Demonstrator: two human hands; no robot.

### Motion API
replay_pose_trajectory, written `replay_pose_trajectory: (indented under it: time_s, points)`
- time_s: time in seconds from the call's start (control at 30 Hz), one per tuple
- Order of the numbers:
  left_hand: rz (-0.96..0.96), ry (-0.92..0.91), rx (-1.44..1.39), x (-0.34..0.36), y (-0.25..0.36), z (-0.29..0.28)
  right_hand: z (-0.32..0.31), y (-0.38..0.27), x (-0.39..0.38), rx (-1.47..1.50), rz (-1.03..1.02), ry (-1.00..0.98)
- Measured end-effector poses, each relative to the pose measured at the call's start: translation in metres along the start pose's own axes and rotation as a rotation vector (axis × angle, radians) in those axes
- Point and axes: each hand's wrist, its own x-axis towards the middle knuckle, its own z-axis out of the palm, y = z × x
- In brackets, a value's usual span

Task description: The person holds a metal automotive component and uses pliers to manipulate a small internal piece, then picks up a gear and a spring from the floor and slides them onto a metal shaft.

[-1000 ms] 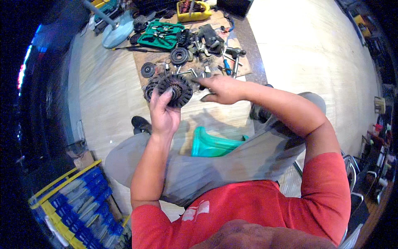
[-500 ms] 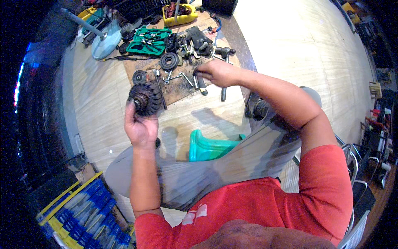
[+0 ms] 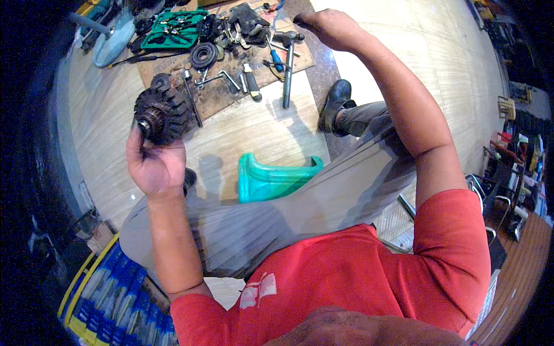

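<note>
Pale floor [image 3: 450, 75], finned rotor [image 3: 166, 109] clamped in left hand [image 3: 158, 167], axis toward lower left, right hand [image 3: 332, 27], grip unclear.

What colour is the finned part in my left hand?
The finned part is nearly black; the head view shows it best.

The dark toothed part [image 3: 165, 114] looks like rough, matt metal. The green piece [image 3: 277, 183] seems smooth, glossy plastic; the shirt [image 3: 340, 271], matt cloth.

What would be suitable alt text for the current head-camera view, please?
A person's left hand holds a dark, round, finned part; the right hand hovers near the right edge of a brown, flat board strewn with metal tools.
</note>
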Motion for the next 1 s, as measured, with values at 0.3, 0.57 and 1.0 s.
replay_pose_trajectory:
  time_s: [0.3,0.57,1.0]
  points:
    - [-0.078,-0.097,0.179,-0.002,-0.028,-0.005,0.006,-0.062,0.000,0.291,-0.189,-0.319]
    - [-0.197,-0.157,0.402,-0.014,-0.049,0.015,-0.007,-0.140,-0.014,0.955,-0.440,-0.303]
    - [-0.117,-0.035,0.454,-0.008,-0.045,0.016,-0.021,-0.130,0.002,0.757,-0.295,-0.138]
